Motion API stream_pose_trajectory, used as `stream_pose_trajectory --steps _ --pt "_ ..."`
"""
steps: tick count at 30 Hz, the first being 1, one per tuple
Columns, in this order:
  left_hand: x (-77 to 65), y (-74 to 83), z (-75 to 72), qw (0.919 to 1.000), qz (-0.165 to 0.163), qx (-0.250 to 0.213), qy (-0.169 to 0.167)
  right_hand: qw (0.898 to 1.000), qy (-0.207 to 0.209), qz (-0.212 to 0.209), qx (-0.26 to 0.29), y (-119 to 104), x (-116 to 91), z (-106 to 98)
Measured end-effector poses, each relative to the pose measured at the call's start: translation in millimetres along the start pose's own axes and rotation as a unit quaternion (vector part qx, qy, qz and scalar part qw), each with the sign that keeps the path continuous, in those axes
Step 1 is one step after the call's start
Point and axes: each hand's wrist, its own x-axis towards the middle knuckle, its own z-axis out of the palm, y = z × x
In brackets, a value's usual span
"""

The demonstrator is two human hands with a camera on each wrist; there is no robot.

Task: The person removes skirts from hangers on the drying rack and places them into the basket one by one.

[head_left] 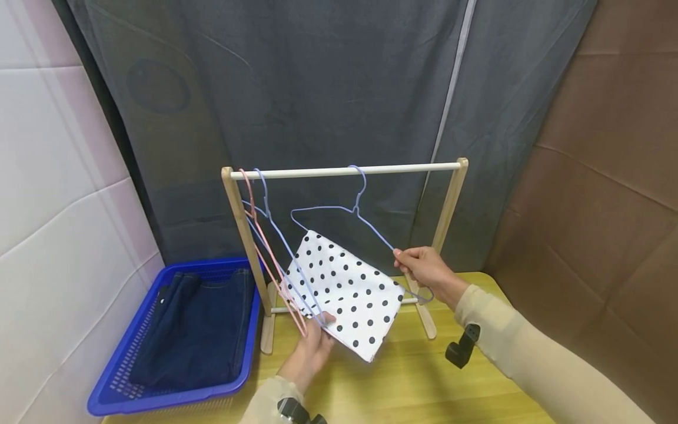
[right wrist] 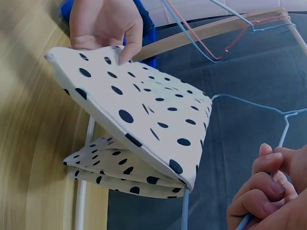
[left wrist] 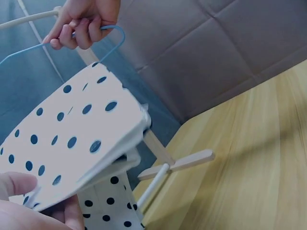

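A white cloth with black polka dots (head_left: 355, 288), folded in layers, lies over the lower bar of a light-blue wire hanger (head_left: 328, 207). That hanger hooks on the rack's white rail (head_left: 302, 172) and tilts down to the right. My right hand (head_left: 426, 270) grips the hanger's sloping right arm, fingers curled round the wire (right wrist: 283, 129). At the cloth's near edge, my left hand (head_left: 312, 350) pinches the fabric, thumb on top and fingers underneath. In the right wrist view, the cloth's lower layers (right wrist: 124, 167) hang beneath the lifted flap.
A pink hanger (head_left: 272, 259) and blue hangers (head_left: 286, 244) hang at the rack's left end, overlapping the cloth in the head view. To the left, a blue basket (head_left: 100, 388) contains folded dark-blue denim (head_left: 196, 335). The rack's wooden feet (head_left: 425, 318) stand on the wooden table (head_left: 424, 388).
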Motion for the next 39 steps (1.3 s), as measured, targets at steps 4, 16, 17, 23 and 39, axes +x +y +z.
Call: stream_pose_trajectory --steps 4,16,17,23,39 --pt "-0.8 3.8 -2.5 0.9988 -0.001 -0.05 -0.002 1.0 0.002 -0.004 -0.01 0 -1 -3" --pt "-8.2 -1.1 -16.0 0.9983 -0.002 -0.041 -0.042 0.999 0.035 0.003 -0.017 -1 1 -7" --pt "-8.6 -1.6 -16.4 0.9987 -0.002 -0.033 -0.04 0.999 0.04 0.003 -0.02 -1 2 -7" --pt "-10.3 -2.0 -15.9 0.9996 -0.007 -0.011 -0.027 0.997 0.066 0.009 -0.049 -1 9 -12" --pt "-26.3 3.4 -12.1 0.9994 -0.008 0.012 -0.031 0.995 0.057 -0.003 -0.082 -4 17 -22"
